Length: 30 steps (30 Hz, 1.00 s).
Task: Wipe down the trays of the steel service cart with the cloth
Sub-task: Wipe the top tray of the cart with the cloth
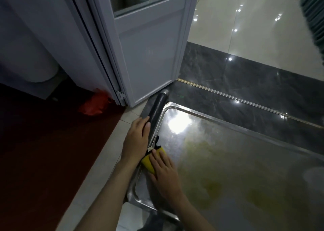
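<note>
Steel cart tray (245,143) fills my lower right view with yellowish smears, black padded handle (157,110) along its left rim, my left hand (136,139) curled around it, my right hand (164,171) with fingers straight and together, pressing yellow cloth (148,162) on tray's left edge

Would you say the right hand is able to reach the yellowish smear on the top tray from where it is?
Probably yes: the right hand presses the cloth on the tray, and nothing lies between it and the smear.
</note>
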Tool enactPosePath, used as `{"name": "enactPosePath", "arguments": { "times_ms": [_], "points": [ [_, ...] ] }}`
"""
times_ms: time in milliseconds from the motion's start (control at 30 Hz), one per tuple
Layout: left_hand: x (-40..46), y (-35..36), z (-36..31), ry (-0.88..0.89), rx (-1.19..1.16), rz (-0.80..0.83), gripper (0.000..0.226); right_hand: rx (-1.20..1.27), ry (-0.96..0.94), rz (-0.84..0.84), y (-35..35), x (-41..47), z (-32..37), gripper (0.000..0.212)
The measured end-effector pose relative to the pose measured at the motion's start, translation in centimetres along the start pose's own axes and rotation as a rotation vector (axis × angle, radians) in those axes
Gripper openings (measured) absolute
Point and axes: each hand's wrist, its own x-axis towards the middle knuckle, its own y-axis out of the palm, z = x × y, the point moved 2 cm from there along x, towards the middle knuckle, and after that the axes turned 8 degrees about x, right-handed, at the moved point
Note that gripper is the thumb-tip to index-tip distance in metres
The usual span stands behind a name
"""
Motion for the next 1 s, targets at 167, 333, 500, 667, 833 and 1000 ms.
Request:
{"name": "enactPosePath", "arguments": {
  "times_ms": [167,333,500,667,833,1000],
  "points": [
    [-2.3,0.5,0.8,0.034,0.203,0.115,0.058,0.023,-0.019,-0.025,-0.8,2.4,-1.8,0.058],
    [-2.1,1.0,1.1,0.064,0.198,0.025,0.059,0.029,0.026,-0.044,-3.4,9.0,-5.7,0.054],
    [-2.1,1.2,1.4,0.038,0.153,0.029,0.060,0.043,0.154,-0.066,-6.4,16.6,-10.1,0.065],
    [-1.7,1.1,1.1,0.014,0.158,0.022,0.059,0.038,0.190,-0.129,-6.0,17.5,-10.1,0.064],
    [-1.6,0.8,1.1,0.008,0.074,-0.017,0.046,0.030,0.124,-0.134,-3.8,11.2,-5.7,0.063],
    [-3.1,-0.7,0.9,0.119,0.104,-0.167,0.029,0.008,0.018,-0.065,-0.7,2.6,-0.8,0.063]
  ]
}}
